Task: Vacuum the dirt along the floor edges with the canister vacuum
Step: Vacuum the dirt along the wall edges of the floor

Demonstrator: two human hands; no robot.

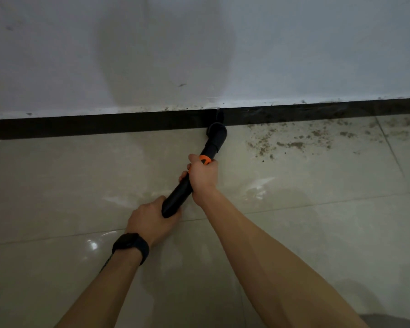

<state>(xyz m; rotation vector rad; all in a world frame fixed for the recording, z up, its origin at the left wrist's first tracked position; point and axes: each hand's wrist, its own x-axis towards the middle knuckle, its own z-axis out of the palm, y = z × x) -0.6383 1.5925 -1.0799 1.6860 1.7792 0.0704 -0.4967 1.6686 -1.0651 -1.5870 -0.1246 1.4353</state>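
At the black skirting (104, 127), the vacuum wand (187, 183) tip meets the floor edge. Both hands grip it: left hand (149, 221) low, right hand (202, 174) higher. Dirt (294, 142) lies rightward.

Black vacuum wand (187, 185) — nozzle (216, 132) at baseboard; dirt (294, 144) rightward.

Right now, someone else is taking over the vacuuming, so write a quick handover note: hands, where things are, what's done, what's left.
Left hand: grips the rear end of the black vacuum wand.
Right hand: grips the wand further up, at its orange collar.
Nozzle: against the black skirting, at the floor edge. The canister is out of view.
Done: the tiled floor along the skirting left of the nozzle looks clean.
Left: brown dirt scattered on the floor right of the nozzle, plus specks along the skirting's top edge there.
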